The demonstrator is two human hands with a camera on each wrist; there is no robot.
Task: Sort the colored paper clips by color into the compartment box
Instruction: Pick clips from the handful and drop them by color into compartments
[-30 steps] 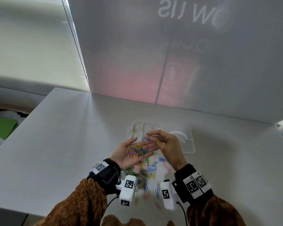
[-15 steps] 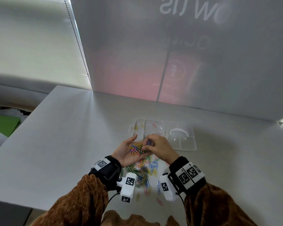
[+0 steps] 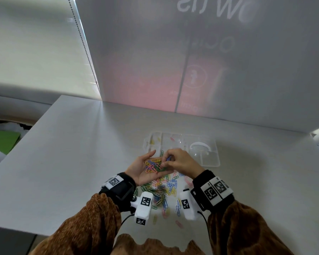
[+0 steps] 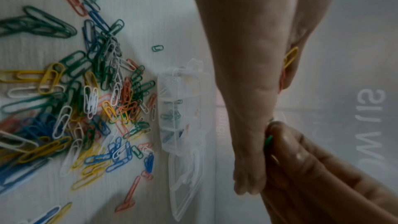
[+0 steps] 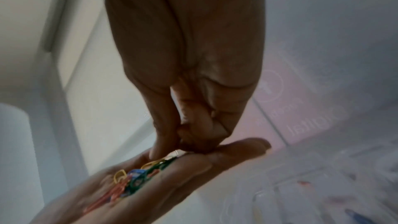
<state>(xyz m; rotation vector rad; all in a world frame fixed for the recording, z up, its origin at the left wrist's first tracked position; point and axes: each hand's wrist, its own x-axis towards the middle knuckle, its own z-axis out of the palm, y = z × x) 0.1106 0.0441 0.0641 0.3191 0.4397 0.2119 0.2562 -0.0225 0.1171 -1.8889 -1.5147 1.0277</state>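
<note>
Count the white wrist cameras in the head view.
2. One camera sits under the left wrist, the other under the right wrist, both over the loose clips. None seems hidden.

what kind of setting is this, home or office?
Likely an office or lab desk: a plain white table, a frosted partition with mirrored lettering showing through, and a roller blind with a bead chain. No home items in view.
</note>
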